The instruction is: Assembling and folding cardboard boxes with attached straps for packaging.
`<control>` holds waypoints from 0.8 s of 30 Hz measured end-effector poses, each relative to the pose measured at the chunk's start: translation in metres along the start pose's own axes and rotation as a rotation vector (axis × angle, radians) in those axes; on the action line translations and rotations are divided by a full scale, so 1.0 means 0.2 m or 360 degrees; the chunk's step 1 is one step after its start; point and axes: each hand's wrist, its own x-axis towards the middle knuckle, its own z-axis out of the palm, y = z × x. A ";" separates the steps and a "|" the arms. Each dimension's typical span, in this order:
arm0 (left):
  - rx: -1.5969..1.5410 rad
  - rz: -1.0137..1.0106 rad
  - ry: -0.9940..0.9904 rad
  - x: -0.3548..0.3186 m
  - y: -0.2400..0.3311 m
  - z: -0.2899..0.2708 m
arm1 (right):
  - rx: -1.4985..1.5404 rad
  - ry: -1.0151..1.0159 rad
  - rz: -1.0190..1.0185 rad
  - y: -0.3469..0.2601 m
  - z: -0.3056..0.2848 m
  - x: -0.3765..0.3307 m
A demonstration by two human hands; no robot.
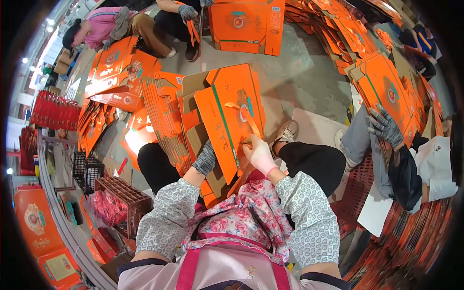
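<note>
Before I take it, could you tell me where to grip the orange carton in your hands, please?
Pinch the orange carton, probably at its upper edge from the far side: it's thin and free, while left hand and right hand sit lower.

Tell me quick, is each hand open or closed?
Left hand: partly hidden by orange cardboard, can't tell if open or closed.
Right hand: closed, holding the orange ribbon.
</note>
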 end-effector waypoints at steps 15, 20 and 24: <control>0.0017 -0.0037 -0.0070 -0.01 0.04 -0.01 | 0.0180 -0.0200 -0.0044 0.00 0.01 0.00; 0.0015 -0.0044 -0.0094 -0.02 0.06 0.00 | 0.0041 -0.0146 -0.0074 -0.03 0.01 -0.01; 0.0014 -0.0048 -0.0113 -0.03 0.07 0.01 | -0.0009 -0.0136 -0.0069 -0.03 0.03 -0.01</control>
